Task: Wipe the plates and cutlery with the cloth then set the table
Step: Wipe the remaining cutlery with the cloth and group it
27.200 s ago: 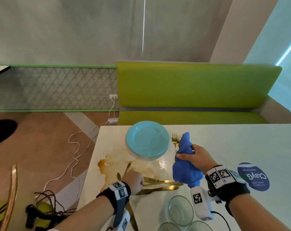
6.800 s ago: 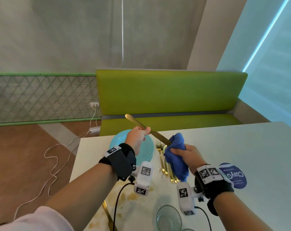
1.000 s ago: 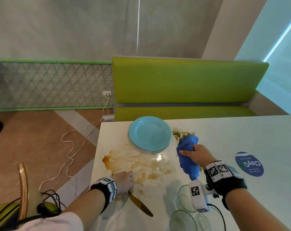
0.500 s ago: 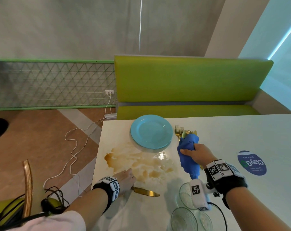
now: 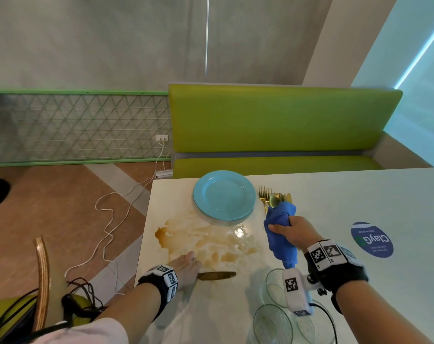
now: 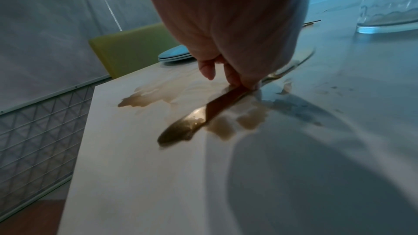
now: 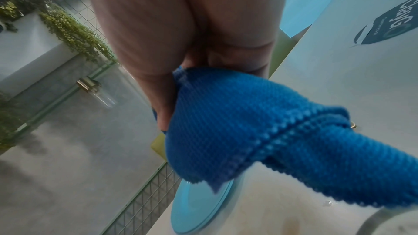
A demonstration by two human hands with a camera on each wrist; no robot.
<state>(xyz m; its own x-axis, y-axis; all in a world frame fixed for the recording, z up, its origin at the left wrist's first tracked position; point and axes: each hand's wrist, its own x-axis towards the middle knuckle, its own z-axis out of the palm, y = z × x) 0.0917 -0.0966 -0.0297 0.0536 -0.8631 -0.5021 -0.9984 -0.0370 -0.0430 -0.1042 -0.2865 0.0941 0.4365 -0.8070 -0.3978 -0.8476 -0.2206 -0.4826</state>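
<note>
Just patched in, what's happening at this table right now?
A person is partway through wiping cutlery. The left hand grips a gold knife by its handle, the blade lying on the white table at the near edge of a brown spill. The right hand holds a bunched blue cloth above the table. The blue plates sit stacked at the far edge, with gold forks and a spoon beside them. Glass bowls wait near the person.
</note>
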